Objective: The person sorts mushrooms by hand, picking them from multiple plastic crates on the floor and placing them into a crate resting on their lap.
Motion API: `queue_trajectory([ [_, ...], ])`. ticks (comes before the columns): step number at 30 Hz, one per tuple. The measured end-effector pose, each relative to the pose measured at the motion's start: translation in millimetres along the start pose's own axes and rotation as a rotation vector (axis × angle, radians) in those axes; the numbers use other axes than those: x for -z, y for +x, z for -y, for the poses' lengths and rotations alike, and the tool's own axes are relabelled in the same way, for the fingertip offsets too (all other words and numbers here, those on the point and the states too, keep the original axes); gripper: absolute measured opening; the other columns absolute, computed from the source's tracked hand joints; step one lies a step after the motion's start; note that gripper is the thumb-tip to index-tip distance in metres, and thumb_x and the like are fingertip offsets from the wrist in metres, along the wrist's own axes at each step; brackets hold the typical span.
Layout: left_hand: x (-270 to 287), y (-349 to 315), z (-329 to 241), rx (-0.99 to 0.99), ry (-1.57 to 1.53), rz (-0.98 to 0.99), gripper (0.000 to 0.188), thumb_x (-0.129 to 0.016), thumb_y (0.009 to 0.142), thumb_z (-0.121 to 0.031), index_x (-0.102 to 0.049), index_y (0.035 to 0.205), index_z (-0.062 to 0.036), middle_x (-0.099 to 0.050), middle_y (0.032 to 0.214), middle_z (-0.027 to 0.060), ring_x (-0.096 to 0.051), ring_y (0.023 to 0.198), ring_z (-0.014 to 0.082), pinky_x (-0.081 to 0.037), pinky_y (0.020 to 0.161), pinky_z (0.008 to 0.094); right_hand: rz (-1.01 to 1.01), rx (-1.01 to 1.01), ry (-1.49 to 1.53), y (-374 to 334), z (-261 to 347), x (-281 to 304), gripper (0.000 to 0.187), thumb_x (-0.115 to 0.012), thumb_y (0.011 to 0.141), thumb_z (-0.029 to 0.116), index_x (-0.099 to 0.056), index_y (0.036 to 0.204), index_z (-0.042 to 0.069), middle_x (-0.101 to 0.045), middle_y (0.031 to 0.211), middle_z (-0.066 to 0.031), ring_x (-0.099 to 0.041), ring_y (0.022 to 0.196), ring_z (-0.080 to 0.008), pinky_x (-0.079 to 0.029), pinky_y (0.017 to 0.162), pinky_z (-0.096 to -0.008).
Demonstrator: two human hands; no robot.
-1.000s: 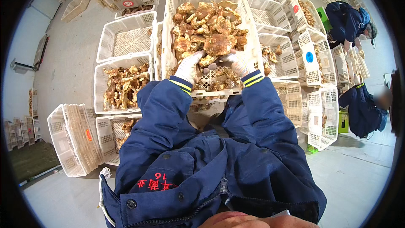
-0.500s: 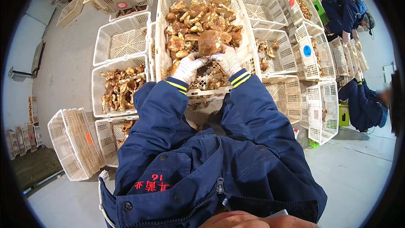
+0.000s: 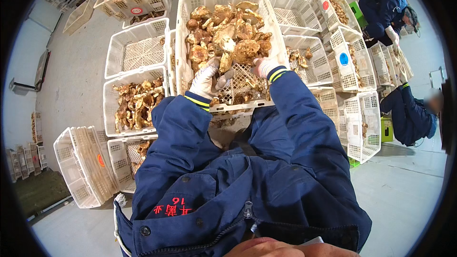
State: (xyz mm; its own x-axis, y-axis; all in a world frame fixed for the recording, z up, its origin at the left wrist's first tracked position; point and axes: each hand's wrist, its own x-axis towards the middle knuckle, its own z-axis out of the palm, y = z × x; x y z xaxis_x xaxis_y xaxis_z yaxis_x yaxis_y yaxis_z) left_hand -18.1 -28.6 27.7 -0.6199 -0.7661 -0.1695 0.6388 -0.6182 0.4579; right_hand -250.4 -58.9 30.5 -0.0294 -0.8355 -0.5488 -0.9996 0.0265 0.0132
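Note:
A white perforated plastic crate (image 3: 183, 28) stands in front of me, with brown, pale-stemmed mushrooms (image 3: 221, 16) heaped over its far part. My left hand (image 3: 205, 78), in a white knit glove, is inside the near left corner, thumb and fingers apart. An upright pale stem (image 3: 226, 63) rises beside its thumb; I see no firm hold on it. My right hand (image 3: 264, 66), gloved likewise, is curled at the lower right edge of a broad brown-capped mushroom (image 3: 246, 51). Some of its fingers are hidden. Bare grid shows between the hands, with smaller mushrooms (image 3: 243, 97) at the near edge.
On the left are a crate of mushrooms (image 3: 135, 104), a crate with a bare mesh bottom (image 3: 138, 50) and a nested crate stack (image 3: 85, 166). More crates (image 3: 309, 59) line the right side. Two people in dark blue (image 3: 388, 16) work among crates at the far right.
My hands have moved apart, left toward the left wall and right outward. The big cap held between them now sits lower right, by my right hand. Bare grid has opened up between them.

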Motion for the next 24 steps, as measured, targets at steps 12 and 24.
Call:
queue_trajectory([
  [12,-23.0,-15.6,-3.0,-0.069,0.055,-0.107,0.039,-0.053,0.090,-0.026,-0.047,0.122,-0.0059,-0.060,0.103,0.0082,-0.063,0.075,0.0169,-0.050,0.054,0.0245,0.109,0.161,-0.029,0.4,32.5,-21.6,0.046,-0.046,0.085,0.036,-0.058,0.109,-0.002,-0.059,0.112,-0.0208,-0.056,0.105,-0.0319,-0.045,0.088,-0.0389],
  [24,-10.5,-120.9,-103.5,-0.631,0.558,-0.561,0.036,-0.058,0.087,-0.027,-0.055,0.112,-0.0015,-0.062,0.074,0.0067,-0.054,0.052,0.0084,-0.041,0.043,0.0184,0.269,0.096,-0.258,7.9,29.0,-29.8,0.069,-0.038,0.085,0.058,-0.056,0.115,-0.001,-0.054,0.121,-0.0210,-0.052,0.113,-0.0320,-0.040,0.096,-0.0385],
])
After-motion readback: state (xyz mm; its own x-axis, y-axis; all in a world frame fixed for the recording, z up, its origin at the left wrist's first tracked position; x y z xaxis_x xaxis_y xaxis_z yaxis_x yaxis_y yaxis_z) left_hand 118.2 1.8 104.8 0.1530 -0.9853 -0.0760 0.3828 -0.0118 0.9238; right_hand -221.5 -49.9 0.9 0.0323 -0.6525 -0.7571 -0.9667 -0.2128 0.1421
